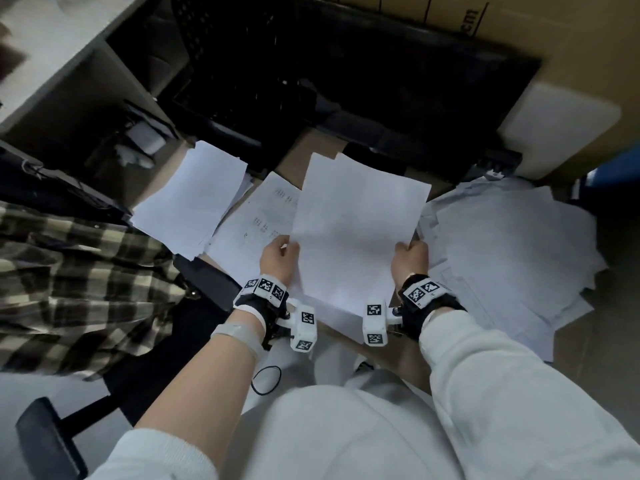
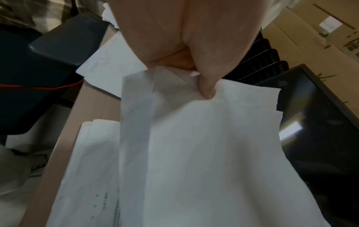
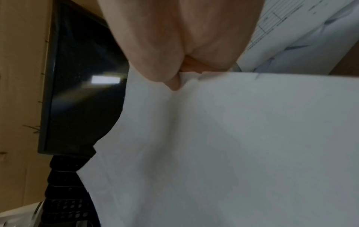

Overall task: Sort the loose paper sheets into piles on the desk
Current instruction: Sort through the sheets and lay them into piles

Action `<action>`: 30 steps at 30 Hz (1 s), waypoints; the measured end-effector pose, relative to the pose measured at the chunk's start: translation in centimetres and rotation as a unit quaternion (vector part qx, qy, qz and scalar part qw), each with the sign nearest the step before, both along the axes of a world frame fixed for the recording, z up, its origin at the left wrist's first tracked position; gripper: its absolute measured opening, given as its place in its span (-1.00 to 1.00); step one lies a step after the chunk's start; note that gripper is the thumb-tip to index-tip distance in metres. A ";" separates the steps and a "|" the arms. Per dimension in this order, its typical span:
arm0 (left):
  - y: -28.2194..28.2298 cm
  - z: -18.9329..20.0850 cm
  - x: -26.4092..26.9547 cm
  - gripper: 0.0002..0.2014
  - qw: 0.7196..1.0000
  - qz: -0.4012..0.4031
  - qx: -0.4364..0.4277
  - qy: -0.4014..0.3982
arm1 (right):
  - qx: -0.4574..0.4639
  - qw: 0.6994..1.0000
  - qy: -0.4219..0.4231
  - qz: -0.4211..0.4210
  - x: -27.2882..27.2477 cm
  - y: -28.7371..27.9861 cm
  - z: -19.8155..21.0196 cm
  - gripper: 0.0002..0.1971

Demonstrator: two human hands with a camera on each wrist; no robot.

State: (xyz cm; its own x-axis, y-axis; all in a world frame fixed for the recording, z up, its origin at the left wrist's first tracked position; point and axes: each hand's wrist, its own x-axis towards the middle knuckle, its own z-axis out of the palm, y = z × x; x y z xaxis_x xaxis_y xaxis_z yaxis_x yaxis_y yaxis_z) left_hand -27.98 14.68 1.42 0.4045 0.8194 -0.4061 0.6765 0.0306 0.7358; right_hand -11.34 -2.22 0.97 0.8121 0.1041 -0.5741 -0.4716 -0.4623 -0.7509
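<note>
We hold blank white paper sheets (image 1: pixel 356 233) mid-frame, left hand (image 1: pixel 278 259) and right hand (image 1: pixel 410 259) pinching lower corners; thin grip risks sheets slipping, fanning apart.

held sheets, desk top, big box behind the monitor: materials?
Held sheets: thin matte white paper, creasing at the thumbs. Desk top: pale wood-look, likely laminate; faint grain, smooth. Box: brown matte cardboard, black printing.

Blank white sheets (image 1: pixel 356 230) held raised above the desk (image 1: pixel 308 150), between a neat pile (image 1: pixel 188 199) and a messy heap (image 1: pixel 512 244).
</note>
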 end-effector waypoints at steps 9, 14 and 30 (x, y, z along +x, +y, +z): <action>7.3 -0.5 -3.4 -0.77 0.997 0.075 -0.006 0.000 | 0.004 0.985 -0.011 0.172 -2.4 6.6 0.8 -0.76; 13.6 -0.9 -6.3 -0.74 0.993 0.116 -0.015 -0.009 | 0.000 0.984 0.022 0.178 -4.5 14.1 -0.3 -0.90; 31.1 -3.4 -15.2 -0.66 0.965 0.242 -0.099 0.016 | -0.058 0.947 0.159 0.273 -12.1 39.1 -5.7 -0.62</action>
State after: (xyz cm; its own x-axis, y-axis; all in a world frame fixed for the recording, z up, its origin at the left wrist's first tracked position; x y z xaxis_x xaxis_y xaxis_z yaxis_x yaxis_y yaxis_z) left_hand -43.14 45.83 -2.00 -0.0212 0.8142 -0.5802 0.5708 0.4863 0.6616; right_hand -23.44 36.92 -4.70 0.4394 0.3803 -0.8138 -0.3316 -0.7733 -0.5404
